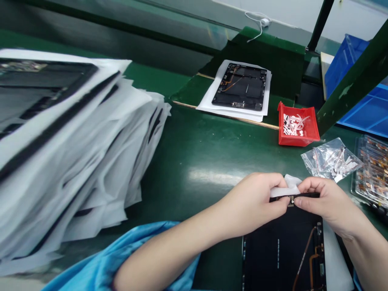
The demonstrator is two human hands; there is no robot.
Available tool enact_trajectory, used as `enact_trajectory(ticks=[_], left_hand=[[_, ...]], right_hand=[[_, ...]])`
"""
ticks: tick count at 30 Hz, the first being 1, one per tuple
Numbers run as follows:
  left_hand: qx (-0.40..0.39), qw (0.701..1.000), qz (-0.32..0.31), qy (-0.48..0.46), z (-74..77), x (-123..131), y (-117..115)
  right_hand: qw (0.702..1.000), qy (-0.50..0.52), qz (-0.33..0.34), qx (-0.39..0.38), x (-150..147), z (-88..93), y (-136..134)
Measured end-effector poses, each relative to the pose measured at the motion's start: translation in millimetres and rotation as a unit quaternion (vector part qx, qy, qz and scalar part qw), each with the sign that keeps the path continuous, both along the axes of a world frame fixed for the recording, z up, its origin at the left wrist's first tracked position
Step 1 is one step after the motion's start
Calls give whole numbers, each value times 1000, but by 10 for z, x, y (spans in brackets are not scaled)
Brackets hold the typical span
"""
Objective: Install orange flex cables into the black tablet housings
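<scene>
Two hands close together, left hand (253, 204) and right hand (325, 204) both pinching a white paper strip (286, 186), small metal part (291, 200) mostly hidden behind fingertips, at the top edge of a black tablet back (281, 250), cut off by the frame's bottom

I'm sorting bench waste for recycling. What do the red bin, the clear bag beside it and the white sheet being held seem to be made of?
The red bin looks like moulded plastic, with smooth, glossy walls. The clear bag looks like thin plastic film, crinkled and catching glare. The white sheet looks matte and softly creased: perhaps thin paper or foam, hard to tell.
</scene>
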State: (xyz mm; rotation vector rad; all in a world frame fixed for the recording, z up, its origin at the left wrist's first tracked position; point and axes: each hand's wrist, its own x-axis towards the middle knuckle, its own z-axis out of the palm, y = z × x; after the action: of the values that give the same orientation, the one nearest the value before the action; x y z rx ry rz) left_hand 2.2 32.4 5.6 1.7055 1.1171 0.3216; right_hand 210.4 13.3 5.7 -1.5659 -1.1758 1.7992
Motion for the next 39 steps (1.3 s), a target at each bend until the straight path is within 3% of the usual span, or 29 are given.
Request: enact_trajectory(ticks=[11, 21, 28, 39], left_hand=[[-9, 1000, 1, -7, 20, 20, -19], [-7, 1000, -1, -3, 10, -5, 3], [-5, 1000, 3, 9, 4, -27, 43], [-99, 994, 50, -27, -24, -114, 143]], right_hand=[[1000, -13, 5, 5, 19, -55, -26], [1000, 4, 26, 1, 24, 3, -5], [999, 26, -1, -18, 122, -45, -12], [999, 0, 33, 15, 168, -13, -19]])
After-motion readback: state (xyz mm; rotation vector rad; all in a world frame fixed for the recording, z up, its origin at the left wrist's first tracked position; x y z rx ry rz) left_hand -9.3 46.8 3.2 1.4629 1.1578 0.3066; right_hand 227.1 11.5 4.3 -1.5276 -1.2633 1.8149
